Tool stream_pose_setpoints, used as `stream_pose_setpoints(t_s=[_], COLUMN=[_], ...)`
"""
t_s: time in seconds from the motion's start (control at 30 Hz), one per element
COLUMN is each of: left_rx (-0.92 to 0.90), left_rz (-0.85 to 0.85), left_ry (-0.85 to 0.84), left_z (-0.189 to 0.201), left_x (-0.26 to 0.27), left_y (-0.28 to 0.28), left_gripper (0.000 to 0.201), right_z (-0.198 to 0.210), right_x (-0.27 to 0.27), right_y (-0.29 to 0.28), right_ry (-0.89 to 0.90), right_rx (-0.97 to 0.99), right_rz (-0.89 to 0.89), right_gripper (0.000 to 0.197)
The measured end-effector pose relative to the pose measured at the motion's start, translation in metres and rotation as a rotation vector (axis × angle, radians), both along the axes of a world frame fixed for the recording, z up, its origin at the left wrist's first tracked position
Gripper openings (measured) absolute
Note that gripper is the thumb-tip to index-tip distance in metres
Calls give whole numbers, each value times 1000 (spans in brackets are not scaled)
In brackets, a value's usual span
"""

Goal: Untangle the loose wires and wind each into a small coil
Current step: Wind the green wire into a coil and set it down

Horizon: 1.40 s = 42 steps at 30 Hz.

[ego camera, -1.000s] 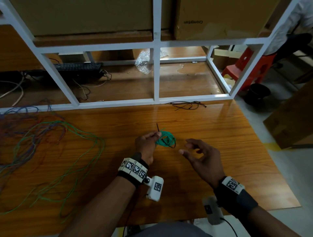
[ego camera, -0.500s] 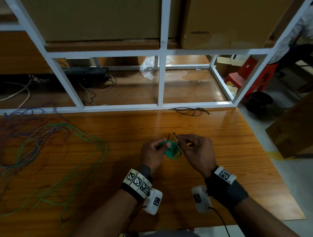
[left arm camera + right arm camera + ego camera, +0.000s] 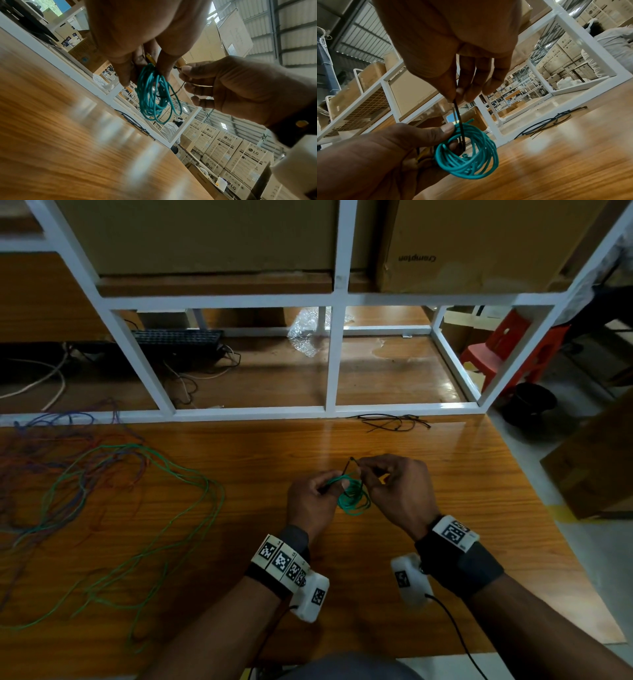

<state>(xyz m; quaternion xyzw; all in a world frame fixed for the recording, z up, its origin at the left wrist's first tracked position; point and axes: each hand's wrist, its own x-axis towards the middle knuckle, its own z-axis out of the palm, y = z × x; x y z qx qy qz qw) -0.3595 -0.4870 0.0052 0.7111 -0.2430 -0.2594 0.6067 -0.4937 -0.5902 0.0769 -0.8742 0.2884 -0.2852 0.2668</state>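
A small teal wire coil hangs just above the wooden table. My left hand pinches the coil at its top edge. A thin black cable tie is threaded through the coil. My right hand pinches the tie's ends just above the coil. A tangle of loose green, purple and red wires lies spread over the table's left part.
Several spare black cable ties lie by the white metal frame at the table's far edge. A keyboard and cardboard boxes sit behind it. A red stool stands at the right.
My right hand, open and apart a second ago, has come in to the coil and taken the black tie's ends. The left hand keeps holding the coil.
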Motion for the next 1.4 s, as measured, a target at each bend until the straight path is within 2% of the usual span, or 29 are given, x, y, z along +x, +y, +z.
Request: stream_pose_setpoints(t_s=[0.1, 0.23, 0.53, 0.77, 0.93, 1.4], left_rx=[3, 23, 15, 36, 29, 67], left_rz=[2, -42, -35, -58, -59, -89], left_ry=[-36, -27, -84, -163, -157, -251], left_z=[0, 1, 8, 13, 17, 27], left_x=[1, 2, 5, 6, 7, 4], left_y=[-2, -5, -5, -4, -3, -4], left_gripper=[26, 27, 27, 27, 28, 24], right_z=[-1, -9, -8, -10, -9, -14], right_x=[0, -1, -3, 1, 2, 3], right_y=[-2, -3, -4, -3, -6, -6], right_ry=[19, 151, -50, -5, -34, 107], right_rx=[-57, -130, -144, -151, -153, -159], right_rz=[6, 77, 4, 25, 4, 44], right_gripper=[15, 22, 16, 24, 19, 19])
